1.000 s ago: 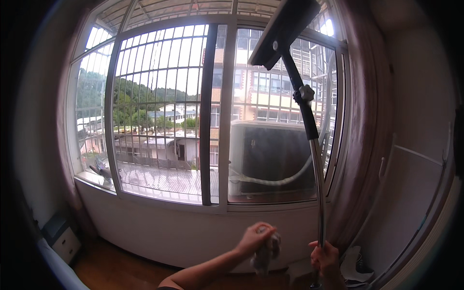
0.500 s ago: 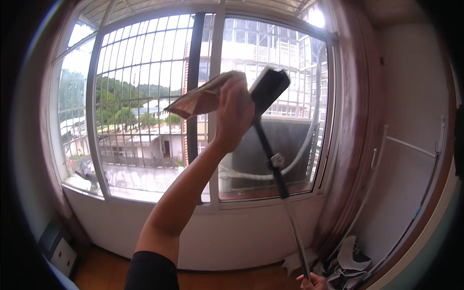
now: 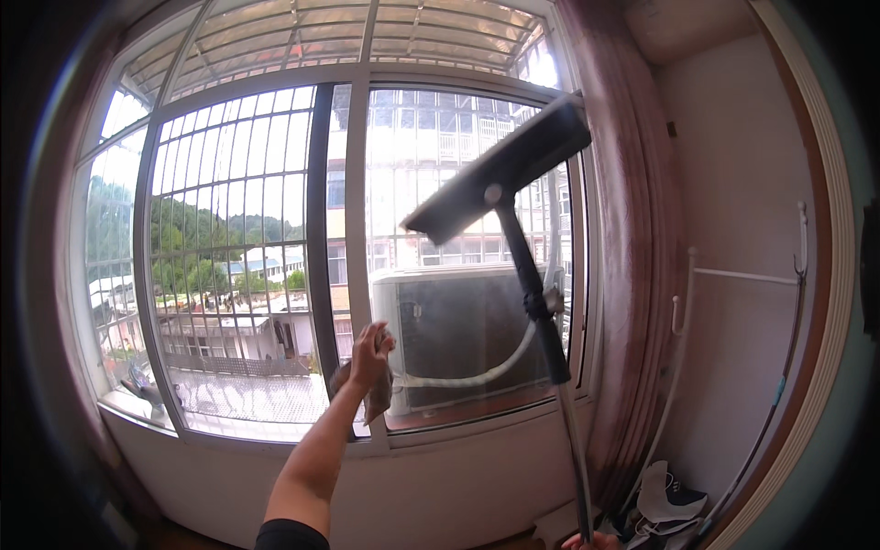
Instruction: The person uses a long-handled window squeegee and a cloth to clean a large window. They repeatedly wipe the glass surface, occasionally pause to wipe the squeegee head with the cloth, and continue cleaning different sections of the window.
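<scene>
1. I'm watching my left hand (image 3: 371, 359) reaching up and forward, its fingers closing on a crumpled brownish cloth (image 3: 378, 403).
2. That cloth is hanging in front of the pale upright (image 3: 359, 220) between the two window panes; I cannot tell whether it is touching the frame.
3. Over on the near right, my right hand (image 3: 594, 543) is only just showing at the bottom edge, its fingers wrapping the lower pole of a long-handled wiper (image 3: 548, 348); most of that hand is being cut off from view.
4. The wiper's pole is leaning a little left as it rises, and its wide black head (image 3: 500, 170) is slanting across the right pane, its right end sitting higher.
5. Beyond the glass, an air-conditioner unit (image 3: 431, 325) is standing behind a pale hose (image 3: 458, 380).
6. On the right, a pinkish curtain (image 3: 628, 229) is hanging beside the window, and a dark-and-white shoe (image 3: 680, 500) is lying below.
</scene>
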A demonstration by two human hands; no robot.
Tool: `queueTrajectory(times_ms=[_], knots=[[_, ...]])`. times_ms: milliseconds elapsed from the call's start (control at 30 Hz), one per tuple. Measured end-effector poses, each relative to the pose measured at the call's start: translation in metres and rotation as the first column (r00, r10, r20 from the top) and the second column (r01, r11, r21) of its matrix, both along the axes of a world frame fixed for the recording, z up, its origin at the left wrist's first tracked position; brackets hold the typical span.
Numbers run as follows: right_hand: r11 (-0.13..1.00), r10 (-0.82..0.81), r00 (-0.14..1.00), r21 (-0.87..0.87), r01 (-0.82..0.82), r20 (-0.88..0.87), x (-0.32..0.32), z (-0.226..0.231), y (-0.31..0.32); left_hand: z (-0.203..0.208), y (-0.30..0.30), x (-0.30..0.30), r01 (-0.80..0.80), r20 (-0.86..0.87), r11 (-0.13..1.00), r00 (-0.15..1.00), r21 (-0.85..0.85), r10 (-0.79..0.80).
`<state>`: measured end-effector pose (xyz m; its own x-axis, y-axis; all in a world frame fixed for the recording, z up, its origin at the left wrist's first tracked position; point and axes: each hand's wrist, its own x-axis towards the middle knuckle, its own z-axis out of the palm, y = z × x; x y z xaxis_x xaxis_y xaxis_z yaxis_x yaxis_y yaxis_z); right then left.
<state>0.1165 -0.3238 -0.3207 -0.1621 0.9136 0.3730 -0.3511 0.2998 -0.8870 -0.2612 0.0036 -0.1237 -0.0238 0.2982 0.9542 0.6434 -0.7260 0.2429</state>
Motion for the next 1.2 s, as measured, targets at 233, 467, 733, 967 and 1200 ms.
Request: queueTrajectory(times_ms=[233, 467, 733, 967, 1200], knots=[[0.794, -0.592, 0.733, 0.397, 0.46, 0.335, -0.03, 0.038, 0.062, -0.078, -0.073, 0.096, 0.728, 0.553, 0.273, 0.666, -0.629, -0.5], [0.569, -0.802, 0.551, 0.573, 0.59, 0.23, -0.077, 0.062, 0.086, -0.068, -0.173, 0.188, 0.52, 0.177, 0.49, 0.791, -0.7, -0.586], [0.73, -0.66, 0.608, 0.568, 0.381, 0.441, -0.024, -0.021, 0.077, -0.01, -0.128, 0.196, 0.83, 0.492, 0.27, 0.517, -0.488, -0.701], [0.881, -0.451, 0.761, 0.097, 0.463, 0.467, 0.058, -0.114, -0.012, 0.079, -0.088, 0.206, 0.905, 0.49, 0.222, 0.387, -0.362, -0.781], [0.72, -0.68, 0.428, 0.433, 0.543, 0.595, 0.08, -0.133, -0.009, 0.15, -0.075, 0.237, 0.853, 0.354, 0.42, 0.513, -0.308, -0.782]])
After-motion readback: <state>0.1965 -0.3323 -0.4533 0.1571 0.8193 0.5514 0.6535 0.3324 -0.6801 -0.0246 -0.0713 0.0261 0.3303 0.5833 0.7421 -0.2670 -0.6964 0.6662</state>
